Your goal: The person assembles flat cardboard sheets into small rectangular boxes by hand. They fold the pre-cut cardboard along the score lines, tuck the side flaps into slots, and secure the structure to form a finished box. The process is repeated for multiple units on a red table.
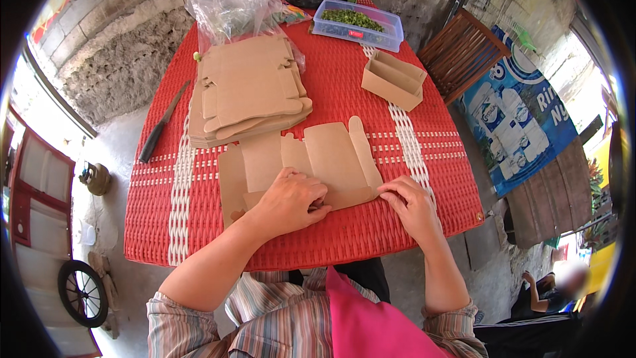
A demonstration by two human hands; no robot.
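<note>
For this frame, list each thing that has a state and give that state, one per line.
flat cardboard blank: unfolded, lying flat, near edge being pressed
left hand: palm down on the blank, holding nothing
right hand: fingers on the blank's right corner
stack of blanks: flat, unfolded
cardboard box: folded up, open top
plastic container: lid off, holding chopped greens
knife: lying flat, untouched

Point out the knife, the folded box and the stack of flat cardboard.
knife (161, 126), head view, middle of the blade.
folded box (393, 80), head view, front wall.
stack of flat cardboard (248, 86), head view, top sheet.
</note>
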